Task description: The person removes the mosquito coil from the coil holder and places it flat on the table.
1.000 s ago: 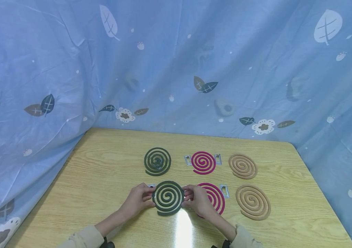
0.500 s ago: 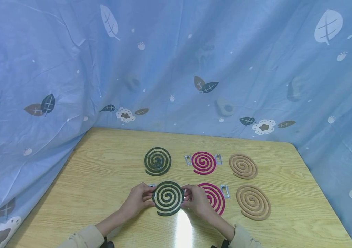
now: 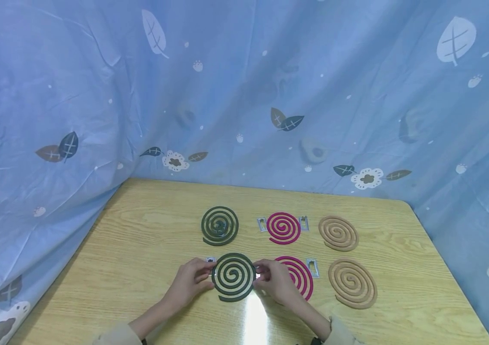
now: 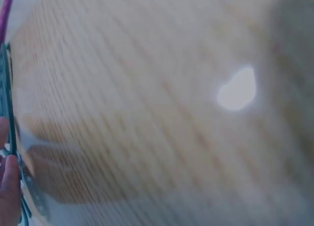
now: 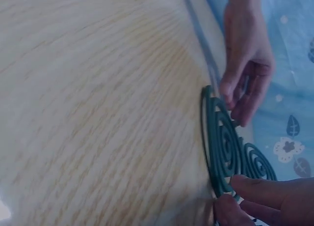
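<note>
A dark green mosquito coil (image 3: 233, 273) lies between both hands at the front of the group. My left hand (image 3: 187, 283) has thumb and fingertips at its left rim, while my right hand (image 3: 276, 282) pinches the right rim. In the right wrist view the coil (image 5: 225, 142) appears nearly edge-on close over the table, with the left hand (image 5: 249, 69) at its far side. Silver metal pieces (image 3: 211, 259) peek out beside the left fingertips. A larger pink coil (image 3: 306, 266) is partly covered by the right hand and forearm.
Behind lie another dark green coil (image 3: 220, 225), a pink coil (image 3: 283, 228) between two silver metal stands (image 3: 262, 224), and a tan coil (image 3: 337, 233). A second tan coil (image 3: 350, 279) is at front right, near a third stand (image 3: 312, 268). Blue printed cloth (image 3: 244, 86) surrounds the wooden table (image 3: 141, 249).
The left hand has eased very slightly left, showing a little more of the metal piece behind it. The coil and right hand stay almost where they were; the head view has shifted slightly.
</note>
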`<state>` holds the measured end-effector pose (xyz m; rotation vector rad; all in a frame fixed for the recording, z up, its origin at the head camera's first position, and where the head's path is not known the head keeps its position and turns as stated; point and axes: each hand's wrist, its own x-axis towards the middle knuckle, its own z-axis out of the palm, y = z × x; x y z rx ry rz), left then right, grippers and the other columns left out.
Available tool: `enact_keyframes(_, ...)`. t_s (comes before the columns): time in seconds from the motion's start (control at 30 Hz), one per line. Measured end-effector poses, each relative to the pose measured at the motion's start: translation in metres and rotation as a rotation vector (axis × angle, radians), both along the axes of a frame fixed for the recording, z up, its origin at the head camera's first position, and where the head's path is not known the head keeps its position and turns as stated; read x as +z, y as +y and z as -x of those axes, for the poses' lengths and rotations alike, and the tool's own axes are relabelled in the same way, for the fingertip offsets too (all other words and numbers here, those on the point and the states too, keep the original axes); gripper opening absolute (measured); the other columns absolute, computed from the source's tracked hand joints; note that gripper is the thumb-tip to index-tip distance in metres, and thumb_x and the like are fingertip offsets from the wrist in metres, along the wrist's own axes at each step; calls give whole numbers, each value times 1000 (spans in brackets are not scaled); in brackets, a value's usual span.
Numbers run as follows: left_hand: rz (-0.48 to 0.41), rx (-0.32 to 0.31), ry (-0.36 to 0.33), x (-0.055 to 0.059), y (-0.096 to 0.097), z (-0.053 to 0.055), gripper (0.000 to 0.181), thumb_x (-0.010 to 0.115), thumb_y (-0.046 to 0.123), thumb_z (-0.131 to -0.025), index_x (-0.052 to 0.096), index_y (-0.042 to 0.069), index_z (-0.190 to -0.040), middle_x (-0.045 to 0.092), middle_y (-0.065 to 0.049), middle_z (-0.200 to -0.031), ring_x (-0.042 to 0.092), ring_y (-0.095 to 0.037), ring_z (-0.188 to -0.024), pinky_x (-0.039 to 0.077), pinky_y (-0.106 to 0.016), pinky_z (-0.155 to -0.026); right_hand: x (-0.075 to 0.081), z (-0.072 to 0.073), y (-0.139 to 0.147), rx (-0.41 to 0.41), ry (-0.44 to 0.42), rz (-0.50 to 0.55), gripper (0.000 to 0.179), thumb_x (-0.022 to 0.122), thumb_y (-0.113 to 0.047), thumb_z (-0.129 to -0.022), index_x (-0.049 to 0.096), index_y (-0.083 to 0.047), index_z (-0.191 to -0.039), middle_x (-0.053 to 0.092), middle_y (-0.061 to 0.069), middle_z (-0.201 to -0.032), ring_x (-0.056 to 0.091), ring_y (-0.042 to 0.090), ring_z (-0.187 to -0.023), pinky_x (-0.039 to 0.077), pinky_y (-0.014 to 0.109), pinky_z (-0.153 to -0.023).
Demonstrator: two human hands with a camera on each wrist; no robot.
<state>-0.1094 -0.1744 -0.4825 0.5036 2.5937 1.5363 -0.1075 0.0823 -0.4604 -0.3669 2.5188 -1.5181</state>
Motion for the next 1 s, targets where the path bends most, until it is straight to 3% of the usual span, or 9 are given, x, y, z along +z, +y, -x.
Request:
enact_keyframes(0.17, -62, 12, 16, 7, 0, -7, 46, 77, -3, -72, 63, -5, -116, 63, -16, -108, 62, -35, -100, 55, -26, -88, 6, -6, 4, 2, 0, 24, 37, 75, 3, -77, 63, 9, -112, 68, 19, -97, 66, 20, -75, 57, 19, -63)
enact_keyframes(0.37, -183, -54, 41, 14, 1, -8, 43, 74, -1, -78, 64, -1, -119, 64, -16, -116, 59, -35, -109, 55, -34, -90, 11, -5, 2, -1, 50, 106, 36, 74, -3, -81, 64, 5, -115, 67, 22, -109, 67, 26, -85, 55, 19, -64)
enact_keyframes(0.53, -209, -78, 79, 17, 2, 2, 42, 74, 8, -81, 63, 2, -121, 65, -14, -118, 60, -32, -108, 54, -42, -92, 7, 4, -1, 20, 84, 211, 39, 72, -7, -84, 62, 4, -120, 64, 21, -117, 64, 36, -98, 56, 19, -73)
enact_keyframes(0.7, -249, -70, 90, 17, 1, 13, 43, 73, 9, -83, 61, 0, -123, 65, -14, -119, 59, -38, -109, 53, -44, -92, 6, 14, -7, 70, 78, 319, 41, 70, -7, -87, 58, 6, -124, 59, 23, -124, 58, 43, -106, 57, 23, -83)
enact_keyframes(1.0, -293, -31, 41, 18, -2, 35, 41, 69, 1, -85, 59, -3, -125, 62, -18, -122, 57, -36, -115, 52, -38, -96, 9, 30, -19, 36, 63, 308, 40, 68, -2, -87, 59, 4, -125, 60, 19, -124, 56, 41, -111, 57, 29, -87)
